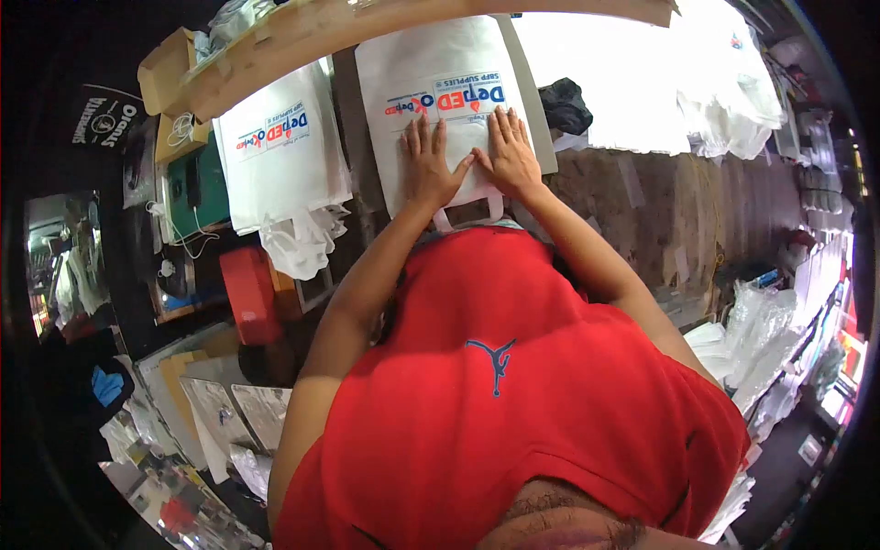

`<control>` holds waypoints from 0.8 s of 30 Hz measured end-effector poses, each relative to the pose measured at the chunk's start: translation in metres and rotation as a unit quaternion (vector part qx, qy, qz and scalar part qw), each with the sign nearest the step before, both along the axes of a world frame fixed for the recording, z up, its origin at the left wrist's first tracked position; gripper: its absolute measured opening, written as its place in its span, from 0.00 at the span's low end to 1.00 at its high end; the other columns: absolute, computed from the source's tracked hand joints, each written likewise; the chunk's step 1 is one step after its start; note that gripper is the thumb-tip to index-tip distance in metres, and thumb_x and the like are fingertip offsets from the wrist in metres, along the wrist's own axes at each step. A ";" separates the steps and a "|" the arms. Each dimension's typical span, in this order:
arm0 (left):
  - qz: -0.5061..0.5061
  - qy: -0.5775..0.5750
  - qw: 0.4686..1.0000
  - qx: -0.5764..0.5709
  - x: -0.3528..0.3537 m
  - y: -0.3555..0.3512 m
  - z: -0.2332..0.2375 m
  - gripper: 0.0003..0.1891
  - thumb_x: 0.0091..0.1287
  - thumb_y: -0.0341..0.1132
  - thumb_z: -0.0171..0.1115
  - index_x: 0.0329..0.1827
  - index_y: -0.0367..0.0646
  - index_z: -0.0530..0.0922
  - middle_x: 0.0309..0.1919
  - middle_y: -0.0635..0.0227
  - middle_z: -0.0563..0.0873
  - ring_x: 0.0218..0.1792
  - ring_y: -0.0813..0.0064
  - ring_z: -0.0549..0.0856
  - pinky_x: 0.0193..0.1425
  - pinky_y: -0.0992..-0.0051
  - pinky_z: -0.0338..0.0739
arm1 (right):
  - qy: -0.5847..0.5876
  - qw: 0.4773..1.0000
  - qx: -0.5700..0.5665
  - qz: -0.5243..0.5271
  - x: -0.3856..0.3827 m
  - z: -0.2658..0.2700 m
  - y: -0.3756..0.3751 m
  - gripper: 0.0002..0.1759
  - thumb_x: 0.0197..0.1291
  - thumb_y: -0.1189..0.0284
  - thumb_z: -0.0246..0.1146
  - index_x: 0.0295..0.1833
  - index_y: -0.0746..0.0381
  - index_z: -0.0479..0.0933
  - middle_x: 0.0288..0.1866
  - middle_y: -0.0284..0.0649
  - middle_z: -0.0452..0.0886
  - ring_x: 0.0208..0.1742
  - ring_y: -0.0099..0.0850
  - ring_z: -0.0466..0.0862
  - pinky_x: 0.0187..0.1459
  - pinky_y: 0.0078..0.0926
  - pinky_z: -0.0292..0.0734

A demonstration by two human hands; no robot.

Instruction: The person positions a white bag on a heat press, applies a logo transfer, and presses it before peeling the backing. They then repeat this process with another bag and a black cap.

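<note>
A white tote bag (431, 60) with blue and red printing lies flat in front of me, its lettering upside down from my side. Under it, a grey board (524, 92) shows along the right edge. My left hand (431, 171) rests palm down on the bag's left part, fingers stretched out just below the print. Flat on the right part lies my right hand (511, 158), its fingers reaching the print's edge. Both thumbs point inward and come close together. The bag's handle loop (469, 216) hangs toward my red shirt (486, 312).
At left is a stack of similar printed bags (284, 174). White bags (733, 110) lie to the right, near a black cloth bundle (565, 106). A brown beam (412, 41) crosses the far side. A red box (249, 295) stands at lower left of the worn wooden table (632, 211).
</note>
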State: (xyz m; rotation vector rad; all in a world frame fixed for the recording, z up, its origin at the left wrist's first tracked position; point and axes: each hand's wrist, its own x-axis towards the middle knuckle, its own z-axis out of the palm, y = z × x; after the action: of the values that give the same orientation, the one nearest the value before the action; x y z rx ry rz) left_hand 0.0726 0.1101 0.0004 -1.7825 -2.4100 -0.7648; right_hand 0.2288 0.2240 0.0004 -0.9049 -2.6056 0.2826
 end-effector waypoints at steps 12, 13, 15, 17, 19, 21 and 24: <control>0.004 0.021 1.000 -0.018 0.000 0.000 0.007 0.45 0.67 0.62 0.61 0.80 0.42 0.62 0.79 0.41 0.58 0.79 0.40 0.56 0.81 0.41 0.46 | 0.018 1.000 -0.005 -0.013 0.000 0.004 -0.003 0.42 0.72 0.48 0.53 0.79 0.67 0.59 0.83 0.60 0.54 0.84 0.58 0.51 0.82 0.50 0.44; 0.004 0.026 1.000 -0.008 0.002 -0.001 0.005 0.45 0.67 0.62 0.61 0.79 0.42 0.63 0.79 0.41 0.58 0.79 0.40 0.56 0.81 0.41 0.46 | 0.014 1.000 -0.008 -0.014 0.001 0.000 -0.005 0.42 0.72 0.48 0.53 0.79 0.67 0.59 0.83 0.60 0.54 0.84 0.58 0.51 0.82 0.50 0.44; 0.008 0.025 1.000 -0.011 0.004 -0.001 0.006 0.44 0.67 0.63 0.60 0.79 0.42 0.64 0.79 0.42 0.59 0.79 0.40 0.56 0.81 0.41 0.46 | -0.002 1.000 0.001 -0.018 -0.002 -0.002 -0.001 0.42 0.71 0.47 0.53 0.81 0.62 0.59 0.83 0.60 0.52 0.84 0.58 0.50 0.82 0.50 0.43; 0.015 0.028 0.999 -0.013 0.001 -0.001 0.009 0.44 0.67 0.63 0.59 0.79 0.42 0.64 0.79 0.42 0.60 0.79 0.40 0.57 0.81 0.42 0.46 | 0.003 1.000 0.002 -0.016 -0.004 -0.003 0.000 0.42 0.71 0.46 0.53 0.81 0.62 0.59 0.83 0.60 0.52 0.84 0.58 0.49 0.82 0.50 0.43; 0.015 0.034 0.999 -0.016 0.003 -0.002 0.009 0.44 0.67 0.63 0.59 0.79 0.42 0.64 0.79 0.42 0.60 0.78 0.40 0.58 0.81 0.42 0.47 | 0.004 1.000 0.000 -0.015 -0.003 -0.004 -0.001 0.42 0.71 0.46 0.52 0.81 0.62 0.58 0.83 0.60 0.52 0.84 0.58 0.49 0.82 0.49 0.43; 0.018 0.038 0.999 -0.018 0.003 -0.002 0.007 0.44 0.67 0.63 0.59 0.79 0.43 0.64 0.79 0.42 0.60 0.78 0.40 0.58 0.81 0.42 0.47 | -0.013 1.000 0.004 -0.020 -0.004 -0.004 -0.001 0.42 0.72 0.46 0.51 0.81 0.62 0.58 0.83 0.59 0.52 0.84 0.57 0.48 0.82 0.49 0.42; 0.022 0.033 0.999 -0.019 0.001 -0.002 0.006 0.43 0.67 0.63 0.60 0.79 0.44 0.64 0.79 0.42 0.60 0.79 0.40 0.57 0.81 0.42 0.47 | -0.005 1.000 0.002 -0.020 -0.004 -0.003 -0.001 0.42 0.72 0.45 0.51 0.81 0.62 0.58 0.84 0.58 0.51 0.85 0.56 0.48 0.82 0.49 0.42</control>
State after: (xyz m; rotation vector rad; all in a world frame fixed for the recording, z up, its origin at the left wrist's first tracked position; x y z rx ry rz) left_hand 0.0739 0.1080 0.0069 -1.7327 -2.4281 -0.6488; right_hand 0.2244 0.2226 -0.0023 -0.9584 -2.5928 0.2628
